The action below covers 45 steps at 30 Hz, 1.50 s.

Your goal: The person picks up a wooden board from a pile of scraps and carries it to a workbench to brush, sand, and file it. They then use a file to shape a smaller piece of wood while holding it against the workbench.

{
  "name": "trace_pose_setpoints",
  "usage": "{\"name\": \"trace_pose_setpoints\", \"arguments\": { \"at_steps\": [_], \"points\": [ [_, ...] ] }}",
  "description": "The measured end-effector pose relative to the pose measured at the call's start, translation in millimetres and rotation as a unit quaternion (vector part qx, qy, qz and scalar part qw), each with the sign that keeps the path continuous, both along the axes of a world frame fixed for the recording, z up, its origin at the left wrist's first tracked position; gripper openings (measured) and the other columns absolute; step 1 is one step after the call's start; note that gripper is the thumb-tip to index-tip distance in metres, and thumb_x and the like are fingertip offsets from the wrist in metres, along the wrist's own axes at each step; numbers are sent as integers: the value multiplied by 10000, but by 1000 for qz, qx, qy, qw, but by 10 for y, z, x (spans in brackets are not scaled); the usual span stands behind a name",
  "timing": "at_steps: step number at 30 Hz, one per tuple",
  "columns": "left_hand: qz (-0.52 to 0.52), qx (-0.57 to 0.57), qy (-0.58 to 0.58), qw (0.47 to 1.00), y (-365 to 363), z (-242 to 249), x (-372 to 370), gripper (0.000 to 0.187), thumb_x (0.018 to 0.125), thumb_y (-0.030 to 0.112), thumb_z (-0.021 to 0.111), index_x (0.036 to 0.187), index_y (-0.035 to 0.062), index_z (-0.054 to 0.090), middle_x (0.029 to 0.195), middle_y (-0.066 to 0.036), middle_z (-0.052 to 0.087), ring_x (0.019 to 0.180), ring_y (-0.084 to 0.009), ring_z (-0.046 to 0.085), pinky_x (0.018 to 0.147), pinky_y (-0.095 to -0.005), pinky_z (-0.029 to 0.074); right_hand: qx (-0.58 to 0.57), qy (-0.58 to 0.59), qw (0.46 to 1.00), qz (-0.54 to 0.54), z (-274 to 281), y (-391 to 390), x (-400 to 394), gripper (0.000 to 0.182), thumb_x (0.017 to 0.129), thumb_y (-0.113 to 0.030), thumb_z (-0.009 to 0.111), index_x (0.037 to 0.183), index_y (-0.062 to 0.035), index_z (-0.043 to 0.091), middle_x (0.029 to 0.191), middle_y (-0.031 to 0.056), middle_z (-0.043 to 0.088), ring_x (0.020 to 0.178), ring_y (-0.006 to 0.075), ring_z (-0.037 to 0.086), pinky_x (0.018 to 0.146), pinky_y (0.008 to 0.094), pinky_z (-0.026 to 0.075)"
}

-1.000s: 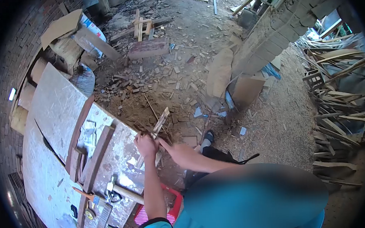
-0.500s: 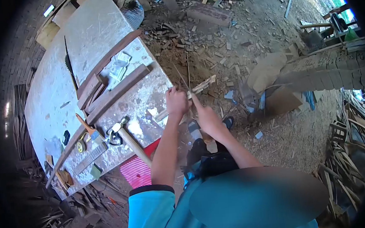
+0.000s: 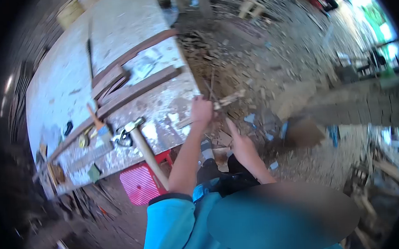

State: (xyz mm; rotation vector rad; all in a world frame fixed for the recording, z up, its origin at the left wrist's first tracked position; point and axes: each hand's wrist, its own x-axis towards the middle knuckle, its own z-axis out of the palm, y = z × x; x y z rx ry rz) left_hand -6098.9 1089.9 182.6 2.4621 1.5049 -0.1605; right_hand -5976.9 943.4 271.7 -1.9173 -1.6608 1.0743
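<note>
My left hand is closed at the table's right edge, around a narrow wooden stick with a splintered far end. Thin dark strips stick up beside its fingers. Lower and to the right, apart from the stick, my right hand has one finger stretched out and the others curled under; nothing shows in it. A hammer with a pale handle lies across the table's near edge, left of my left forearm.
On the worn table lie long brown wood pieces, a paintbrush, a tape roll and a saw. A red-and-white striped stool stands below. Wood scraps litter the floor. A thick log lies at right.
My right hand has drawn away from my left, down and to the right. My left hand stays closed on the stick. The whole view has shifted and blurred.
</note>
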Motion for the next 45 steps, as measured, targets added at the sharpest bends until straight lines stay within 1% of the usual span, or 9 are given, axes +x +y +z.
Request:
{"name": "trace_pose_setpoints", "arguments": {
  "at_steps": [3, 12, 15, 24, 27, 29, 31, 33, 45],
  "points": [
    [19, 12, -58, 998, -18, -119, -17, 322, 604, 365, 756, 792, 106, 718, 883, -81, 666, 1026, -250, 546, 933, -383, 394, -96, -44, 994, 2, 313, -536, 196, 681, 803, 31, 475, 1418, -178, 269, 803, 287, 593, 738, 447, 596, 656, 481, 445],
    [36, 44, -48, 997, 12, -493, 91, 292, 624, 373, 717, 807, 146, 714, 864, 11, 668, 1056, -163, 513, 945, -356, 327, 56, -131, 985, 98, 254, -578, 100, 628, 867, 18, 396, 1439, -188, 236, 729, 309, 538, 668, 464, 531, 608, 457, 418],
    [70, 98, -146, 982, -134, -513, -8, 214, 648, 257, 699, 782, 89, 697, 875, -27, 667, 1083, -198, 516, 936, -369, 371, -50, -119, 990, 60, 523, -725, -88, 581, 906, 7, 342, 1442, -184, 224, 1213, 310, 479, 1064, 455, 506, 833, 447, 436],
    [204, 133, -240, 940, -706, 795, -885, 88, 656, 87, 631, 714, 38, 675, 760, -167, 654, 718, -326, 661, 630, -418, 535, 181, -127, 966, 135, 448, -993, -293, 577, 906, -3, 391, 1438, -168, 242, 780, 318, 553, 702, 473, 538, 598, 494, 380],
    [271, 164, -249, 915, -1168, 1103, -1123, 106, 625, 79, 616, 698, 13, 657, 749, -195, 643, 696, -351, 649, 598, -439, 527, 256, -95, 941, 200, 607, -737, -566, 549, 899, -14, 406, 1419, -155, 297, 794, 293, 573, 691, 458, 541, 590, 479, 399],
    [288, 169, -214, 918, -1558, 1230, -1265, 89, 643, 81, 613, 691, 20, 656, 752, -189, 646, 669, -345, 646, 588, -431, 526, 184, -56, 952, 237, 700, -545, -907, 520, 920, -37, 383, 1420, -145, 290, 1055, 277, 576, 794, 441, 570, 644, 475, 417],
    [351, 190, -197, 896, -1898, 1169, -1537, 113, 661, 133, 639, 696, 27, 650, 747, -183, 648, 654, -337, 646, 583, -427, 526, 225, 44, 933, 278, 777, -536, -1387, 580, 863, 5, 424, 1411, -137, 300, 763, 260, 583, 691, 424, 582, 605, 483, 417],
    [389, 106, -108, 909, -2341, 1457, -1968, 198, 672, 217, 668, 731, 28, 647, 737, -183, 645, 667, -341, 645, 604, -441, 522, 219, 31, 904, 366, 601, -675, -1666, 560, 868, 11, 417, 1404, -126, 326, 775, 255, 595, 652, 390, 591, 608, 481, 429],
    [518, 157, -170, 824, -3785, 1079, -3366, 185, 632, 132, 658, 765, 5, 635, 690, -231, 618, 701, -392, 635, 634, -475, 515, 193, 44, 838, 509, 263, -1691, -3110, 706, 805, 52, 435, 1441, -185, 239, 793, 229, 584, 718, 404, 583, 638, 485, 433]
  ]
}}
